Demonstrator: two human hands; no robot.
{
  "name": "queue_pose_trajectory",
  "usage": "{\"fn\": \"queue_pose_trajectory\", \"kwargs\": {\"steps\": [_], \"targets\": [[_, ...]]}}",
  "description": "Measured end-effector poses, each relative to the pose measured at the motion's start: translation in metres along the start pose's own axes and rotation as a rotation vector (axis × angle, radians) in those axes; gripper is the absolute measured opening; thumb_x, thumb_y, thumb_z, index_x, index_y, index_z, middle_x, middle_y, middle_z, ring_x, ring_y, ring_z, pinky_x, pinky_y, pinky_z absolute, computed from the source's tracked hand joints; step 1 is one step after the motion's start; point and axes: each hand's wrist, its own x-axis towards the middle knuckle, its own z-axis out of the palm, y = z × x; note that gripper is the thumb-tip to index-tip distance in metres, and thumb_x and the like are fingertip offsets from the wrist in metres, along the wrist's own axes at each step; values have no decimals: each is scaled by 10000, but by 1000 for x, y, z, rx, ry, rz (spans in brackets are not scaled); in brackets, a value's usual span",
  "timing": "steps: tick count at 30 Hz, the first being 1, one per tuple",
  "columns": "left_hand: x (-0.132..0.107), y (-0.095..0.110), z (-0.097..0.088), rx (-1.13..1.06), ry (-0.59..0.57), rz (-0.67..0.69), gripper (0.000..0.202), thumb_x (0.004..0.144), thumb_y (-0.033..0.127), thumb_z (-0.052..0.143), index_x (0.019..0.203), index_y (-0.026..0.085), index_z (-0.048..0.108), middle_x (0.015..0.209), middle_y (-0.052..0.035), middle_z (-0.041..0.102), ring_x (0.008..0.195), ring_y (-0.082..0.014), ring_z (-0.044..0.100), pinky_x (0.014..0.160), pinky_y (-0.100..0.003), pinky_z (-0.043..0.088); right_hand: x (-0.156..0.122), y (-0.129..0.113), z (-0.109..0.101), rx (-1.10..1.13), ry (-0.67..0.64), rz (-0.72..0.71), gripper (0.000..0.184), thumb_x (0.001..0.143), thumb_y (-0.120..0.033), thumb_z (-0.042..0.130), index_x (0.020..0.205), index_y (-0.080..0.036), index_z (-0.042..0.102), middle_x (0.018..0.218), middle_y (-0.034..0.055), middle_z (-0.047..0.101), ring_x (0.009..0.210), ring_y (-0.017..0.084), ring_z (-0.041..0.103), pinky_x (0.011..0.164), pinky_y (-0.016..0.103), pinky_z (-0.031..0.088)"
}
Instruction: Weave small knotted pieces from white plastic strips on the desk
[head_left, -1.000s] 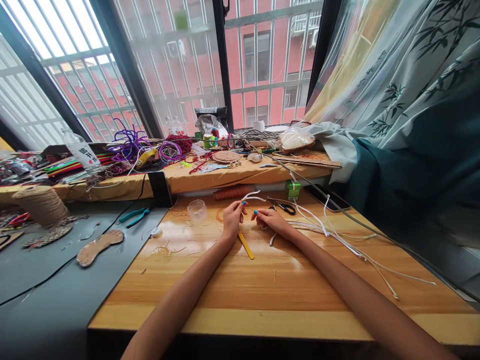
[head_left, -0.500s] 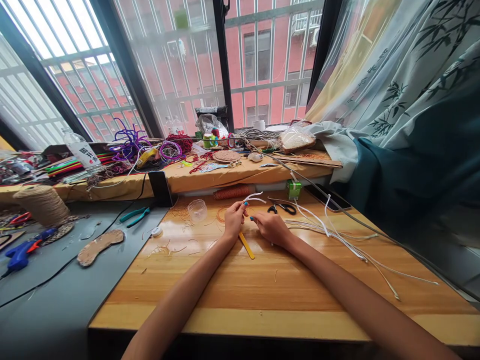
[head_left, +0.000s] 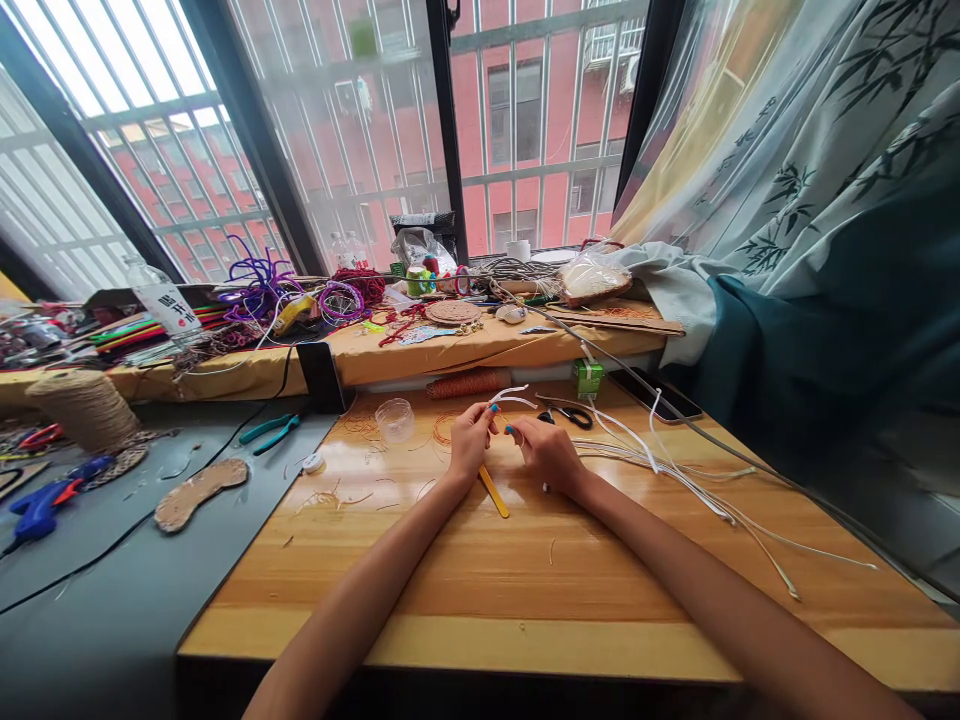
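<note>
My left hand (head_left: 471,436) is closed in a pinch on white cords (head_left: 514,397), whose loose ends stick out to the right past the fingertips. My right hand (head_left: 547,450), just beside it, has thumb and finger pressed together on what looks like a thin orange thread, faintly visible between the hands. A yellow flat stick (head_left: 493,492) lies on the wooden table below my left hand, its upper end hidden behind that hand. Black-handled scissors (head_left: 576,415) rest just beyond my right hand, partly covered by it.
White cords (head_left: 675,480) spread over the table's right side near a phone (head_left: 660,395) and green box (head_left: 588,378). A clear plastic cup (head_left: 394,422) and orange thread spool (head_left: 469,383) stand behind. Teal pliers (head_left: 271,432) and a blue glue gun (head_left: 56,500) lie left.
My right hand has shifted slightly up, its fingertips turning a little. My left hand and the white cords have moved only marginally to the right.
</note>
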Motion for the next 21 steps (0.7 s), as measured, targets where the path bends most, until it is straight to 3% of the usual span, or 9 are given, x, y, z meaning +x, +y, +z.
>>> {"fn": "queue_pose_trajectory", "kwargs": {"steps": [11,21], "targets": [[3,-5,-1,-22,0,-4,265,719,390,480,740,134,549,499,41,452,348,-24,323,345,-155,226,1,0,-2,28,10,61,231,838,-187,329,759,-143,541,655,42,552,598,123,492,557,216,342],[1,-5,0,64,-3,9,246,714,372,479,740,145,570,486,44,453,361,-36,326,356,-165,241,1,0,-3,38,1,20,227,831,-173,332,777,-146,551,680,41,563,611,124,488,570,220,340]]}}
